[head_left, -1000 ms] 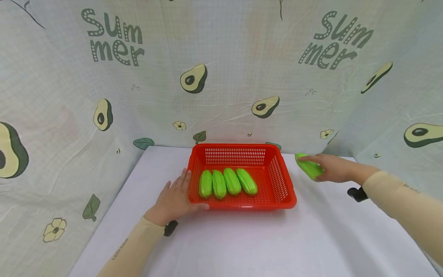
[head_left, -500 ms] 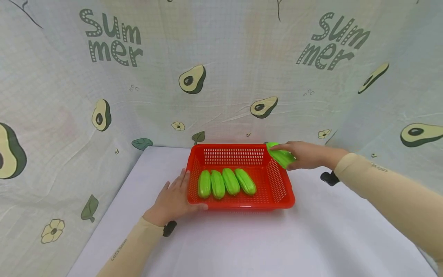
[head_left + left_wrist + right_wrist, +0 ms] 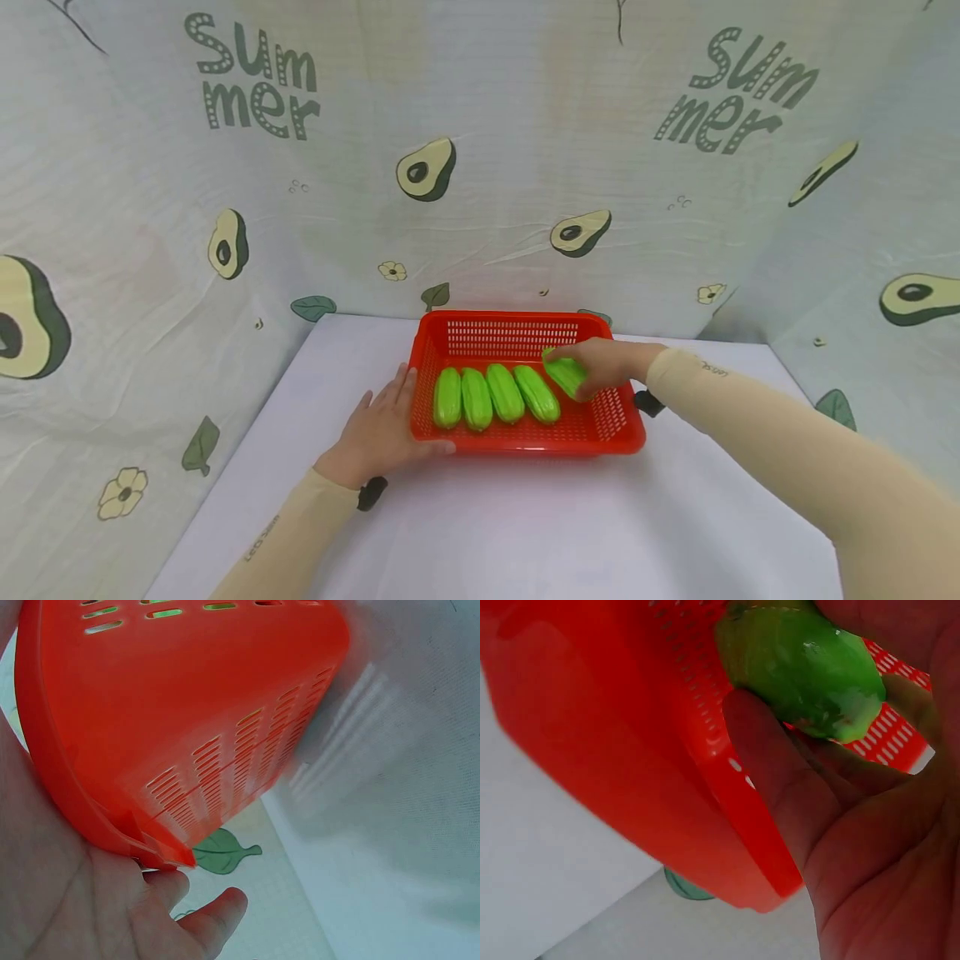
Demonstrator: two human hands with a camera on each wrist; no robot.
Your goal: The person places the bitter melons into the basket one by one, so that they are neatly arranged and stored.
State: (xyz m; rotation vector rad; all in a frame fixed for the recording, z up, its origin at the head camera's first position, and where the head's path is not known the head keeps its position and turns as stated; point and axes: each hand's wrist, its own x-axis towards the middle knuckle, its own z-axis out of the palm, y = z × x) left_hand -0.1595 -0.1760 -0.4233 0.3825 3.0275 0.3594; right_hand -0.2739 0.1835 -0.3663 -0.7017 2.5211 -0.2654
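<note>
In the head view my right hand (image 3: 600,364) is over the right part of a red plastic basket (image 3: 525,447), gripping a green, cucumber-like vegetable (image 3: 566,374) between thumb and fingers. The right wrist view shows its glossy skin and pale tip (image 3: 855,724) close inside the basket wall. Several similar green vegetables (image 3: 504,393) lie side by side on the basket floor, to the left of the held one. My left hand (image 3: 378,429) rests against the basket's left front corner, fingers straight along the side and thumb along the front rim. Its palm touches the rim in the left wrist view.
The basket stands on a white-covered table (image 3: 525,533). Behind and at both sides hangs a pale cloth (image 3: 495,167) printed with avocados, leaves and lettering. A dark wrist device (image 3: 648,403) sits under the right sleeve's cuff.
My right hand has carried the green vegetable from the right of the basket, leftward across its right rim and down into it. The left hand has stayed on the basket's corner.
</note>
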